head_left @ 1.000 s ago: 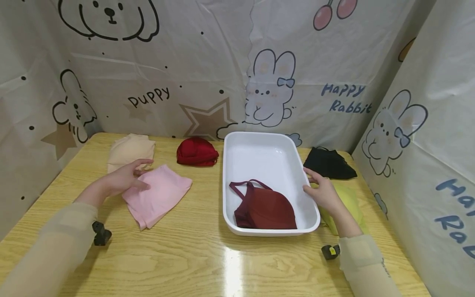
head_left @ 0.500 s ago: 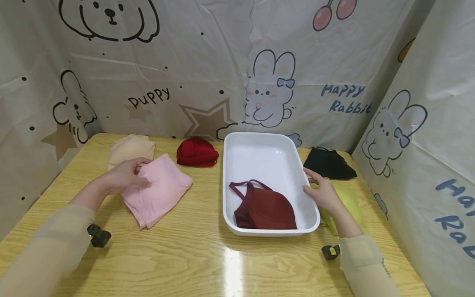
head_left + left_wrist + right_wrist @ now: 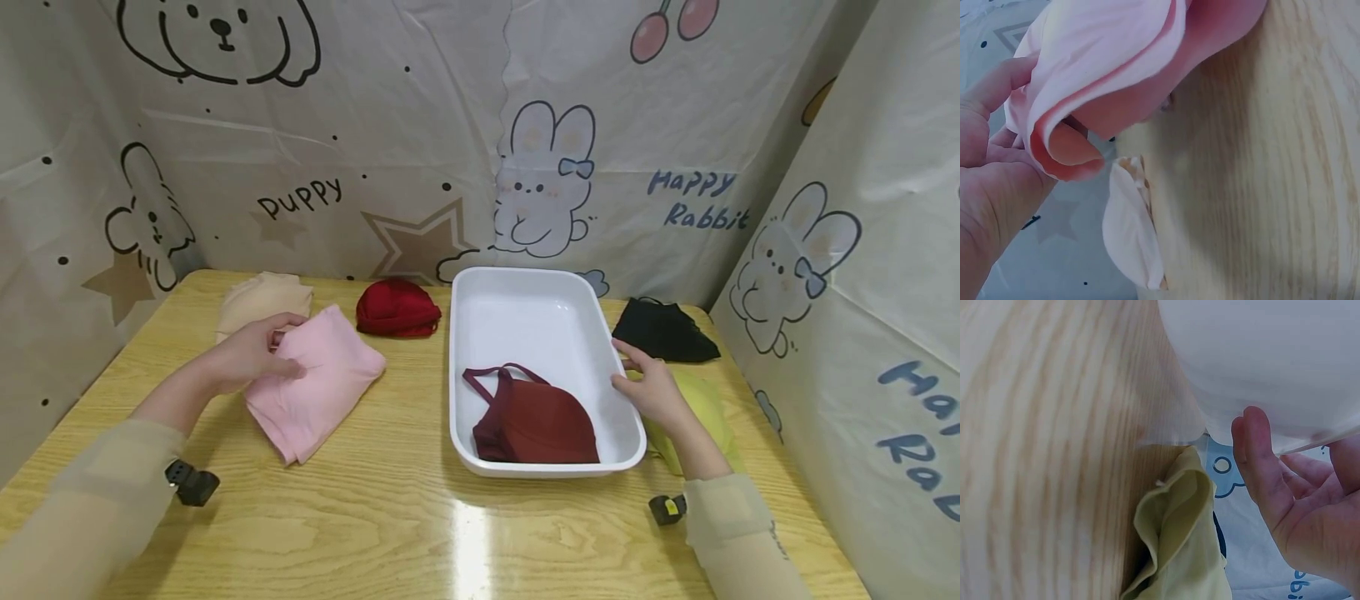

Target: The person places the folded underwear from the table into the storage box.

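My left hand (image 3: 251,354) pinches the upper left edge of a folded pink garment (image 3: 326,375), thumb on the near side and fingers behind it. In the left wrist view the pink cloth (image 3: 1116,50) curls in layers over the fingertips, and its edge stands above the table. At the right, my right hand (image 3: 656,392) grips the side rim of a white plastic tub (image 3: 517,321), with fingers (image 3: 1257,434) against its outer wall in the right wrist view. Inside the tub's near end lies a dark red bra (image 3: 543,421) with wine-coloured straps.
A beige garment (image 3: 258,297) lies behind the left hand. Near the back edge sits a bright red bra (image 3: 397,308). Right of the tub are a black garment (image 3: 663,331) and a yellow-green one (image 3: 705,408), partly behind the right arm. Printed sheets (image 3: 420,125) surround the wooden table (image 3: 360,525).
My left hand has closed on the pink garment's edge and lifted its upper part slightly, drawing back a little to the left. The right hand and the tub have stayed in place.
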A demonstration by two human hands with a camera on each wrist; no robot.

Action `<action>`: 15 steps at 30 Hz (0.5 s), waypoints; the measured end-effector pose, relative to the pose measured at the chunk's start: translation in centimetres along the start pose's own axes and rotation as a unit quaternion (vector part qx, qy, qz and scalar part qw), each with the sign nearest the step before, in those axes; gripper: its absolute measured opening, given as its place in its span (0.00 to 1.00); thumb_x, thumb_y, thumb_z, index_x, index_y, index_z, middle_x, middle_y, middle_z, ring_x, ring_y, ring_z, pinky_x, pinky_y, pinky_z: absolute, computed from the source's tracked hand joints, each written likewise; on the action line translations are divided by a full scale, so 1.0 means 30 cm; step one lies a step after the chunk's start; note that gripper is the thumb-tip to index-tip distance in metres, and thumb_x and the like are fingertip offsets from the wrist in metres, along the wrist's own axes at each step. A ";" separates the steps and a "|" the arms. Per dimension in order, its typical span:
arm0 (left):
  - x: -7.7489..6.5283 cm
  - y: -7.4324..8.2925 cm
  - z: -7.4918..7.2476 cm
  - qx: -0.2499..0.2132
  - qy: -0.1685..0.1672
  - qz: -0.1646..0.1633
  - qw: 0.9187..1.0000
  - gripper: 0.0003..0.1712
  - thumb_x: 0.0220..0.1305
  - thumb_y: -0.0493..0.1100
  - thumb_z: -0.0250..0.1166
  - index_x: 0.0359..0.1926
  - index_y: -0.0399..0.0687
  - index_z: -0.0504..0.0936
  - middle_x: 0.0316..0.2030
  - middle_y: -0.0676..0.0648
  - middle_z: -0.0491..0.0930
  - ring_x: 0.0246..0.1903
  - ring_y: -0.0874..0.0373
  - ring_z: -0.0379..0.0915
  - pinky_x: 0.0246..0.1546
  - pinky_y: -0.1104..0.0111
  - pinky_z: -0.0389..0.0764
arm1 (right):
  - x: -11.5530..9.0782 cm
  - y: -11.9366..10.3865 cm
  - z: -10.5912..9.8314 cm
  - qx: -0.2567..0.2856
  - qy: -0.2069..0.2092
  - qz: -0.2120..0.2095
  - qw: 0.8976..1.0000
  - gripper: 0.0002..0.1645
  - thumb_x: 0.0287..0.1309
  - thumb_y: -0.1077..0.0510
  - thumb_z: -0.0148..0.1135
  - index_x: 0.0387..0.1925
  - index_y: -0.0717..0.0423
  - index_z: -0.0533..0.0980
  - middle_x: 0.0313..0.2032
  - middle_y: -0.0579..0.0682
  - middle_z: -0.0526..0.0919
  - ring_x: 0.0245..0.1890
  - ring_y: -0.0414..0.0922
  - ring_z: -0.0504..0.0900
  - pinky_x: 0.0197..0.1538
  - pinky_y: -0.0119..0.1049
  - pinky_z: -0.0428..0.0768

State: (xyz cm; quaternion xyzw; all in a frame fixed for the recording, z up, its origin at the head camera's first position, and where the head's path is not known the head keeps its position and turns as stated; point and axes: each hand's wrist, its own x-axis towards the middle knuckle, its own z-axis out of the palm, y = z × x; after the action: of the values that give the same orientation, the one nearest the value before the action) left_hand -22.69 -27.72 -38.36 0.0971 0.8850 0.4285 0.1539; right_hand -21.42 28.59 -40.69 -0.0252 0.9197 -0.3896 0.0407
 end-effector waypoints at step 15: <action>-0.039 0.082 -0.033 -0.026 0.015 0.008 1.000 0.47 0.53 0.40 0.72 0.69 0.47 0.55 0.50 0.35 0.69 0.44 0.47 0.69 0.36 0.66 0.80 | -0.002 -0.004 -0.001 -0.002 -0.001 -0.003 1.000 0.36 0.62 0.60 0.56 0.70 0.57 0.56 0.54 0.68 0.73 0.50 0.60 0.76 0.46 0.50 0.81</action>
State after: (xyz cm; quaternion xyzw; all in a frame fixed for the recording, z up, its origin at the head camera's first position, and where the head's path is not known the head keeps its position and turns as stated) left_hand -21.85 -27.29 -35.62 0.0935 0.8751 0.4539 0.1394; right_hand -21.37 28.54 -40.58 -0.0284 0.9202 -0.3883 0.0401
